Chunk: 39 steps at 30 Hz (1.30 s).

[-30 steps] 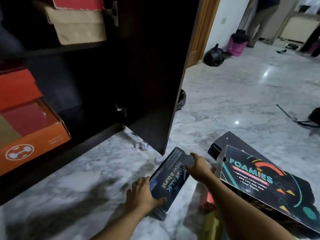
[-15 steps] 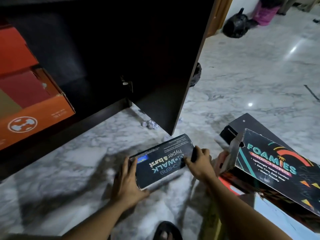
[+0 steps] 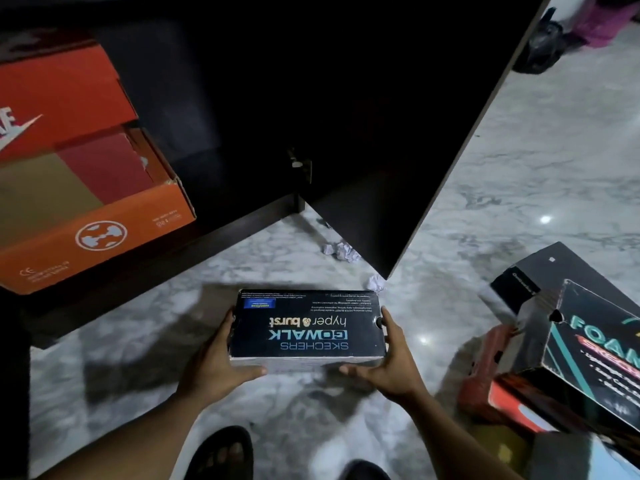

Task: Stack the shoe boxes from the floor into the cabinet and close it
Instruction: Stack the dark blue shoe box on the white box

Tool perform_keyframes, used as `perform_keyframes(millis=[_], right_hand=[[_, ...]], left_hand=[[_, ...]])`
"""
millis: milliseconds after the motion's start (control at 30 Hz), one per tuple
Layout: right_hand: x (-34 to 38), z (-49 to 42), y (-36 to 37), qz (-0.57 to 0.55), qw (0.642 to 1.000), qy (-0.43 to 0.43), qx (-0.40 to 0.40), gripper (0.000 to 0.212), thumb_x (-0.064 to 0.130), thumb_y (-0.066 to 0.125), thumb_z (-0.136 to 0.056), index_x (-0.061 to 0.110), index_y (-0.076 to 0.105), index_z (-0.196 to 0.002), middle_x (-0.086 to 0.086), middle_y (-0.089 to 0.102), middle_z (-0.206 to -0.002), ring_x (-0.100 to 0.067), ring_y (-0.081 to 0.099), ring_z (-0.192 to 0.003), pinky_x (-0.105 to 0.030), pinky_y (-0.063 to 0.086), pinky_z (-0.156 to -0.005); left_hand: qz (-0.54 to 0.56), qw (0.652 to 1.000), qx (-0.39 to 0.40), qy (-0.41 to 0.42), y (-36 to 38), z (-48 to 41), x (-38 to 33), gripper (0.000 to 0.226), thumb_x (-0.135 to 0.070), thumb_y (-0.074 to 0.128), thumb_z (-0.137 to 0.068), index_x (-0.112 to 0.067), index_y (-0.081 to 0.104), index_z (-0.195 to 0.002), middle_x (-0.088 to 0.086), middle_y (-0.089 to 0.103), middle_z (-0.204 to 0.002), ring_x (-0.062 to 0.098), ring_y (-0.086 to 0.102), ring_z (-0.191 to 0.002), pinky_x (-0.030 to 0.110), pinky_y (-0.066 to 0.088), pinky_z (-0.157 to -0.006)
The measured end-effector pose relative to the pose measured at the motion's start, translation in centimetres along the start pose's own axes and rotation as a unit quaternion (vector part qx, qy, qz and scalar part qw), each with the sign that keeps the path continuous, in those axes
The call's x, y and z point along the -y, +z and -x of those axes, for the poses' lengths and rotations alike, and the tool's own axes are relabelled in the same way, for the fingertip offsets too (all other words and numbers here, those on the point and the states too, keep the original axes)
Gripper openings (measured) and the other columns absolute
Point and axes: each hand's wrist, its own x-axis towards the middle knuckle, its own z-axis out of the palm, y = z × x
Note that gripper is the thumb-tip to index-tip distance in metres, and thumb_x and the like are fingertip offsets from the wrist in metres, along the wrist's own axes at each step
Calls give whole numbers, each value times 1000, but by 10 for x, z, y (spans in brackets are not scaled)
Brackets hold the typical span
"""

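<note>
I am holding the black Skechers box point(image 3: 307, 328) level between us, my left hand point(image 3: 216, 363) gripping its left end, my right hand point(image 3: 389, 358) gripping its right.

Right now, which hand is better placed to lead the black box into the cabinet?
Probably the left. Both hands grip the black box by its ends, but the left hand sits toward the cabinet opening and orange box; the right hand sits toward the open door.
</note>
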Motion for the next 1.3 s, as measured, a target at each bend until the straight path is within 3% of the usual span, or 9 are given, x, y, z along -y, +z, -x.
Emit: perform_keyframes(millis=[133, 267, 367, 600, 700, 833, 933, 1133, 1300], right_hand=[[0, -12, 1, -2, 1000, -7, 10, 124, 36, 98, -53, 47, 21, -150, 26, 62, -127, 0, 62, -117, -21, 53, -94], [18, -13, 4, -26, 1000, -9, -8, 128, 47, 96, -50, 53, 17, -150, 39, 60, -120, 9, 61, -112, -12, 50, -88], [47, -15, 1, -49, 998, -22, -22, 127, 34, 97, -54, 50, 16, -150, 47, 57, -116, 19, 56, -110, -2, 45, -82], [164, -9, -22, -49, 993, -96, -54, 137, 63, 91, -48, 44, 9, -156, 20, 53, -140, -2, 53, -129, -17, 48, -98], [229, 4, -39, -54, 980, -168, -93, 137, 71, 87, -44, 46, 10, -155, 35, 42, -137, -4, 52, -128, -11, 49, -93], [320, 28, -64, -63, 958, -242, -137, 118, 40, 91, -64, 38, 15, -154, 40, 39, -126, 7, 56, -116, -1, 46, -80], [386, 42, -85, -40, 946, -268, -180, 122, 49, 86, -61, 32, 13, -158, 23, 40, -145, -6, 42, -136, -17, 37, -100], [502, 38, -110, -66, 904, -341, -250, 121, 85, 70, -57, 50, 6, -153, 6, 42, -153, -17, 46, -137, -47, 43, -111], [570, 2, -108, -79, 871, -385, -297, 109, 68, 66, -74, 42, 0, -157, -3, 34, -153, -21, 37, -140, -39, 34, -111]], left_hand=[[9, 1000, -20, 2, 5, -5, -8, 139, -62, 94, -38, -53, 13, -151, -25, 62, -126, 7, 61, -116, 35, 54, -92], [-21, 999, -47, 11, -7, -9, -28, 142, -61, 94, -40, -46, 11, -154, -18, 61, -130, 15, 60, -119, 29, 49, -84], [-40, 996, -68, 31, -33, -9, -48, 147, -67, 91, -38, -48, 5, -155, -12, 58, -139, 19, 57, -124, 31, 50, -90], [-35, 985, -133, 105, -132, 5, -124, 154, -82, 82, -27, -45, 6, -156, -4, 50, -147, 23, 50, -132, 41, 45, -106], [40, 972, -156, 174, -179, 13, -162, 153, -77, 86, -23, -37, 21, -155, -6, 56, -140, 15, 54, -128, 40, 43, -110], [69, 944, -186, 265, -248, 37, -233, 154, -75, 88, -25, -25, 26, -156, -6, 57, -139, 10, 54, -127, 36, 40, -114], [77, 923, -221, 306, -298, 54, -291, 145, -71, 89, -31, -17, 34, -154, -2, 55, -142, 11, 51, -130, 33, 37, -115], [107, 866, -337, 355, -385, 64, -392, 116, -85, 77, -39, -25, 56, -135, -3, 70, -120, 12, 66, -108, 37, 55, -96], [130, 860, -344, 354, -442, 13, -452, 118, -82, 77, -51, -26, 40, -148, 3, 58, -139, 20, 57, -124, 43, 49, -105]])
